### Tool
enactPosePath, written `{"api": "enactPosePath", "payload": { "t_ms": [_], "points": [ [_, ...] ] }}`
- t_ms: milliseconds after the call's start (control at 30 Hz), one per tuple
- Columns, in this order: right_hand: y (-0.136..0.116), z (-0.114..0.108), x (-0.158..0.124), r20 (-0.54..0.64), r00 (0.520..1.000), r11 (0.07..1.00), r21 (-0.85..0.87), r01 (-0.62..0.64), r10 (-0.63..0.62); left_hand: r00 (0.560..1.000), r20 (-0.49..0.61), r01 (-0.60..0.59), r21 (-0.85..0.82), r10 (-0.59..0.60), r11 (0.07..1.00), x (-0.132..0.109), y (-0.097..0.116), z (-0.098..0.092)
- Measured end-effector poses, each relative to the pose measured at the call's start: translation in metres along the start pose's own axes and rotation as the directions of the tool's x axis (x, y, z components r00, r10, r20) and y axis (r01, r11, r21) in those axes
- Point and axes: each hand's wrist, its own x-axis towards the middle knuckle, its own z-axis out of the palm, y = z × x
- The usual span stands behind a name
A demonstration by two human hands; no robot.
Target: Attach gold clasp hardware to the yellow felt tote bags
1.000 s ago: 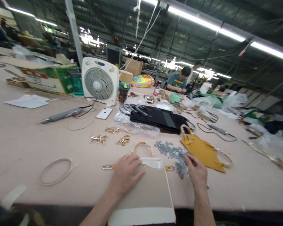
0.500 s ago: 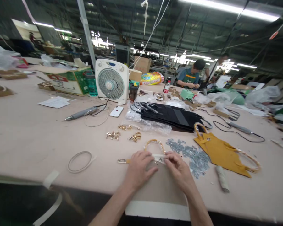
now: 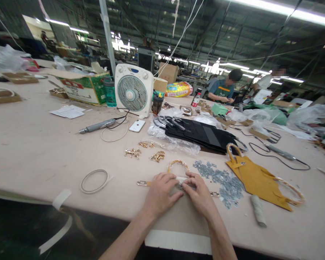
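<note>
A grey-beige bag panel [image 3: 182, 218] with a pale lower edge lies at the table's front edge. Its plastic-wrapped yellow handle [image 3: 178, 163] loops out beyond the top edge. My left hand [image 3: 162, 191] grips the top edge from the left, fingers bent over it and thumb on the panel. My right hand [image 3: 198, 191] is close beside it, fingers curled at the top edge; whatever small part lies under its fingertips is hidden. A yellow strap end with a metal plate [image 3: 144, 183] sticks out on the left, and another metal plate [image 3: 214, 194] on the right.
Grey metal pieces [image 3: 227, 187] are scattered to the right, beside a yellow bag [image 3: 256, 178] and a pale roll [image 3: 258, 211]. Gold fittings [image 3: 132, 153], black bags [image 3: 200, 133], a phone [image 3: 137, 125], an electric screwdriver [image 3: 97, 126] and a fan [image 3: 134, 90] lie beyond. A co-worker [image 3: 224, 88] sits farther back.
My right hand has moved left along the top edge, closer to my left hand. The metal plate on the right now shows. The whole view has shifted slightly.
</note>
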Motion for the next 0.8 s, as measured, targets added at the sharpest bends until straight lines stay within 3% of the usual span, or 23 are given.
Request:
{"api": "enactPosePath", "payload": {
  "t_ms": [800],
  "points": [
    [0.0029,-0.0017,0.0018,0.027,0.999,0.999,0.03,0.025,-0.026,0.999,0.012,-0.039,-0.005,0.04,0.999,-0.0006,0.0019,-0.0038]
  ]
}}
